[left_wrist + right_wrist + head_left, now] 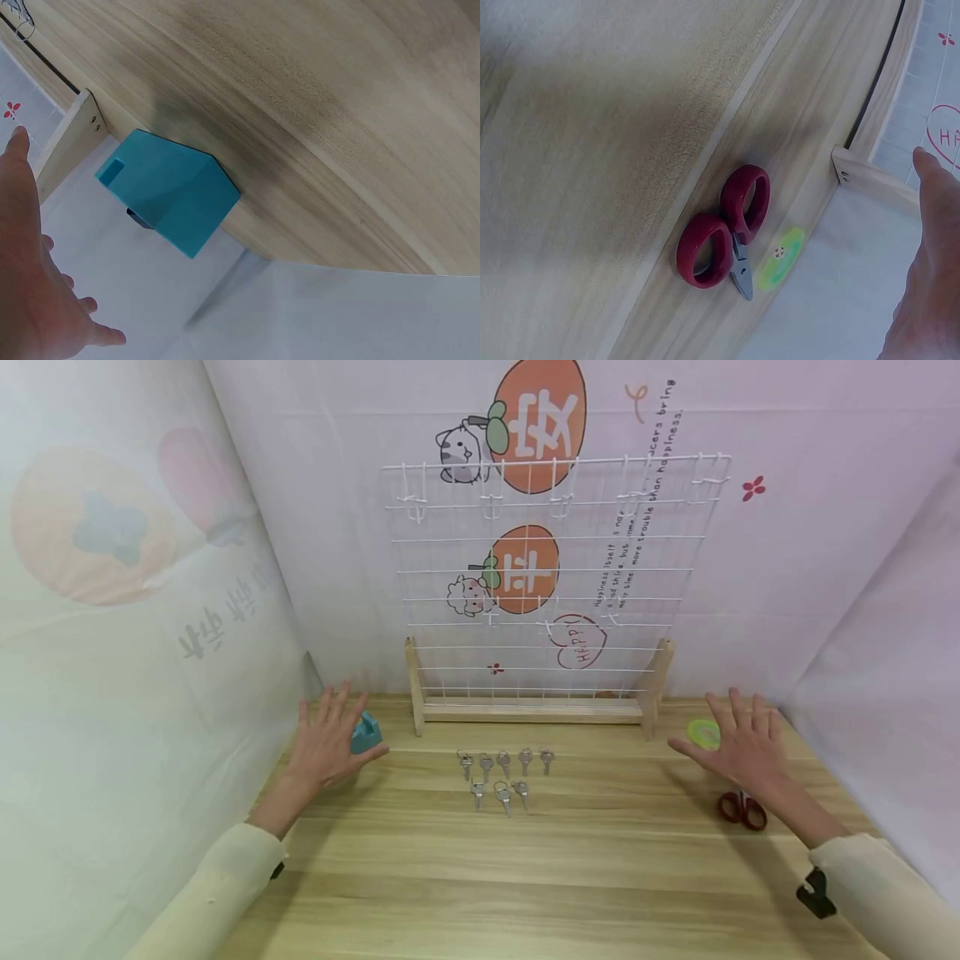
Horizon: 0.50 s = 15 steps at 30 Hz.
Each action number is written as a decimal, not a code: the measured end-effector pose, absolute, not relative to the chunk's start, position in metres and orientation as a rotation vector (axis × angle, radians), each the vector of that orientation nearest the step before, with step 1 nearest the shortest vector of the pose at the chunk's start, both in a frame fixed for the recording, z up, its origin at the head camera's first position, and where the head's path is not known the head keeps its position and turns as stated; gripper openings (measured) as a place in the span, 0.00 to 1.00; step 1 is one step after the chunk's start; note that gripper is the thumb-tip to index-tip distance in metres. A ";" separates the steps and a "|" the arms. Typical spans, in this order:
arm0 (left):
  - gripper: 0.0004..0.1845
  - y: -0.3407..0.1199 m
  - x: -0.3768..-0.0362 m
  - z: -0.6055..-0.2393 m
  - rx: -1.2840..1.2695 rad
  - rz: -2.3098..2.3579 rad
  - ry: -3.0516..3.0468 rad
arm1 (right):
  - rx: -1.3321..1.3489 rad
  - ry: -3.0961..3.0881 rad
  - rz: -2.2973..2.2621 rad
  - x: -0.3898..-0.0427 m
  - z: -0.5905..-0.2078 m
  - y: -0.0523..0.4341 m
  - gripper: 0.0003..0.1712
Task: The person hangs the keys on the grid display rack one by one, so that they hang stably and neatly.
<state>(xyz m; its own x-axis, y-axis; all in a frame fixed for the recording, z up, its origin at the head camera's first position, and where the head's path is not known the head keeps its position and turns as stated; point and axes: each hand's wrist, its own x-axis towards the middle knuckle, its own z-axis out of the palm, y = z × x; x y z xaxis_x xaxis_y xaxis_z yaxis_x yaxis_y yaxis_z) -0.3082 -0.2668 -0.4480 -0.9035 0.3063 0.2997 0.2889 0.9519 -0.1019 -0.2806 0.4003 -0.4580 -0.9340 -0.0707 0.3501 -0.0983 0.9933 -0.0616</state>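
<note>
The left hand (324, 745) and right hand (750, 753) hung raised, fingers spread wide, gripping nothing, near a blue block (172, 195) and a green disc (701, 733) respectively. Between them, keys (503, 796) lay on the bench (450, 877) in two rows, seemingly to keep each separate.

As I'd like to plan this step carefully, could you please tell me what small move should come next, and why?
I would probably bring the right hand in to the rightmost key: that hand and the left hand hold nothing, the eight keys lie loose on the table between them, and I see none hanging on the rack.
</note>
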 end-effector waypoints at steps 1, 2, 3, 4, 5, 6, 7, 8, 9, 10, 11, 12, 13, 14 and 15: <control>0.57 -0.267 -0.308 -0.448 -0.437 0.077 -2.789 | 0.124 -2.781 0.112 -0.281 -0.458 0.400 0.64; 0.57 -0.267 -0.308 -0.448 -0.436 0.076 -2.790 | 0.125 -2.783 0.112 -0.282 -0.459 0.401 0.64; 0.57 -0.267 -0.309 -0.448 -0.436 0.072 -2.791 | 0.126 -2.783 0.113 -0.282 -0.459 0.401 0.64; 0.57 -0.267 -0.309 -0.448 -0.436 0.073 -2.790 | 0.128 -2.783 0.118 -0.284 -0.460 0.402 0.65; 0.57 -0.267 -0.310 -0.449 -0.435 0.073 -2.788 | 0.128 -2.786 0.123 -0.284 -0.461 0.402 0.65; 0.57 -0.267 -0.310 -0.449 -0.434 0.070 -2.792 | 0.131 -2.784 0.123 -0.286 -0.462 0.403 0.65; 0.57 -0.267 -0.310 -0.449 -0.433 0.067 -2.796 | 0.133 -2.785 0.127 -0.287 -0.464 0.403 0.65; 0.57 -0.267 -0.310 -0.449 -0.432 0.065 -2.797 | 0.134 -2.787 0.131 -0.287 -0.464 0.403 0.65; 0.57 -0.267 -0.310 -0.449 -0.431 0.066 -2.797 | 0.138 -2.786 0.138 -0.287 -0.464 0.403 0.65; 0.57 -0.267 -0.311 -0.449 -0.430 0.069 -2.798 | 0.141 -2.789 0.143 -0.288 -0.464 0.402 0.65; 0.57 -0.267 -0.311 -0.449 -0.431 0.070 -2.799 | 0.143 -2.793 0.147 -0.287 -0.463 0.401 0.65; 0.57 -0.267 -0.311 -0.449 -0.432 0.071 -2.799 | 0.147 -2.795 0.148 -0.287 -0.462 0.399 0.65; 0.56 -0.267 -0.311 -0.449 -0.433 0.074 -2.798 | 0.150 -2.802 0.160 -0.286 -0.460 0.397 0.65; 0.56 -0.267 -0.311 -0.449 -0.436 0.076 -2.797 | 0.155 -2.803 0.166 -0.285 -0.458 0.394 0.64; 0.56 -0.267 -0.311 -0.448 -0.436 0.079 -2.796 | 0.162 -2.803 0.175 -0.285 -0.456 0.392 0.64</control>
<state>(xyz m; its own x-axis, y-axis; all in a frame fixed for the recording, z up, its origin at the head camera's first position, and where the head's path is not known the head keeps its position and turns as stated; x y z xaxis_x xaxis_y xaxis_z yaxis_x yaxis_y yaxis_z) -0.3114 -0.2672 -0.4485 -0.9058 0.3057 0.2933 0.2886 0.9521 -0.1010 -0.2847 0.3918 -0.4559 -0.9401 -0.0913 0.3283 -0.1315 0.9860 -0.1021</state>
